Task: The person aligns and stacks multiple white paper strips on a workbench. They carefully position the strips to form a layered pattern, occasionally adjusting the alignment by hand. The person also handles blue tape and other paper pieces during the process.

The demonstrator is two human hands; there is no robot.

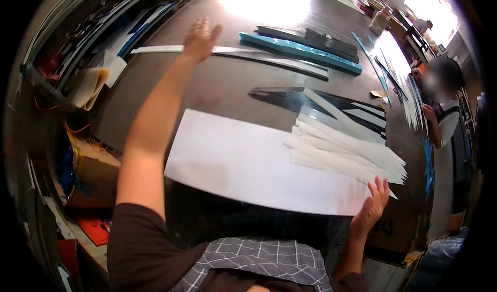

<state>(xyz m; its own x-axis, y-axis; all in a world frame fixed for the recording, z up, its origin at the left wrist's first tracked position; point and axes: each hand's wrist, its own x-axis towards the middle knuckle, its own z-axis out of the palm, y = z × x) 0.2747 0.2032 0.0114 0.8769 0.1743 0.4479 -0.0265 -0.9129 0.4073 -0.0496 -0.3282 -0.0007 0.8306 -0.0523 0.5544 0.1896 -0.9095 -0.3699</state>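
Note:
A large white sheet lies along the near edge of the dark table. Over its right part spreads a fanned pile of pale strips with pointed ends. My left hand reaches far across the table with fingers stretched out, over a long thin white strip; whether it touches the strip I cannot tell. At the sheet's right near corner is my right hand, fingers extended and holding nothing; contact with the sheet's edge is unclear.
Beyond the sheet lie black and clear pieces, a teal bar and a dark bundle. Shelves line the left, above a cardboard box. Another person stands at the table's right side, beside more strips.

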